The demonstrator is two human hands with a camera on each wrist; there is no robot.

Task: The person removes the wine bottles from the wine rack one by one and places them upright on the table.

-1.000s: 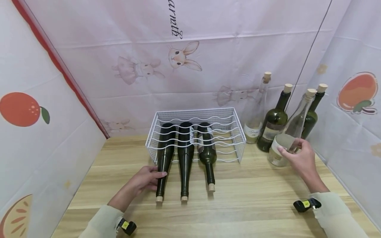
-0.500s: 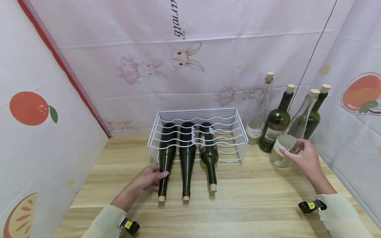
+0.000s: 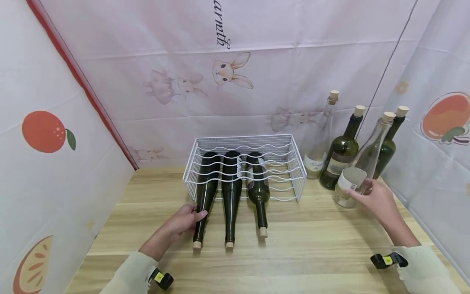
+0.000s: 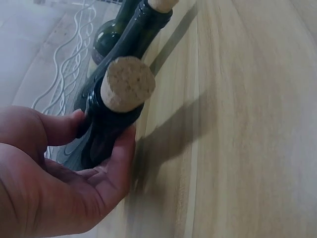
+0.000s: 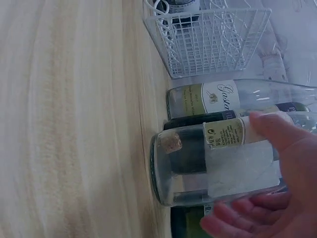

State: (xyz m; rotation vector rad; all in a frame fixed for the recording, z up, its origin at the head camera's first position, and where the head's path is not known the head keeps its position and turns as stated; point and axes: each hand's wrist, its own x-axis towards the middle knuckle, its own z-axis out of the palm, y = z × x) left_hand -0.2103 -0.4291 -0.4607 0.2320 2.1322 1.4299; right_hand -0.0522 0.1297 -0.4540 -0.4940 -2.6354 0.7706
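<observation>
Clamped round an upright clear bottle (image 3: 367, 157), the right hand (image 3: 377, 201) is right of the rack (image 3: 299, 173) in the head view; the left hand (image 3: 184, 221) grips a dark bottle (image 3: 207, 192) lying in it. Left wrist: fingers curl behind its cork (image 4: 129, 84). Right wrist: thumb against the label (image 5: 240, 168)

Soft shadows lie on the bright table (image 3: 293, 253).

Glossy glass bottle (image 3: 207, 193), rough cork stopper (image 4: 130, 83)
</observation>
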